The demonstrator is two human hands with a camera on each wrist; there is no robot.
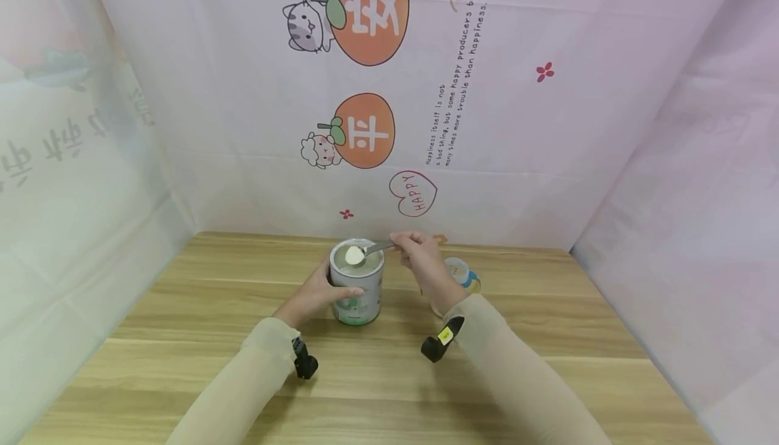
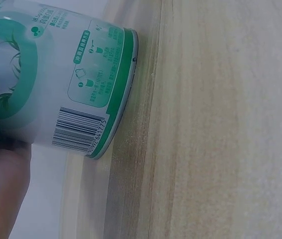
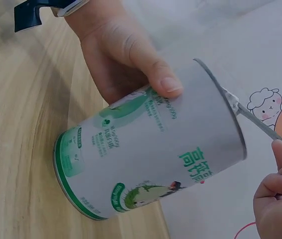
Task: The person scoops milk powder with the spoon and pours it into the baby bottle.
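In the head view a white and green milk powder can [image 1: 358,299] stands on the wooden table with its top uncovered. My left hand [image 1: 316,294] grips its left side, thumb lying across the front. My right hand [image 1: 420,255] pinches the handle of a metal spoon [image 1: 381,246]. Pale powder [image 1: 354,255] is heaped in the spoon's bowl, which is over the can's mouth. From the right wrist view, the spoon handle [image 3: 263,125] slants away from the can's rim to my fingers. The left wrist view shows the can's barcode side, low against the table.
Partly hidden behind my right wrist is a container with a whitish top [image 1: 456,270] and blue and yellow colouring. Printed cloth [image 1: 499,181] hangs at the table's back edge, and more cloth walls in both sides.
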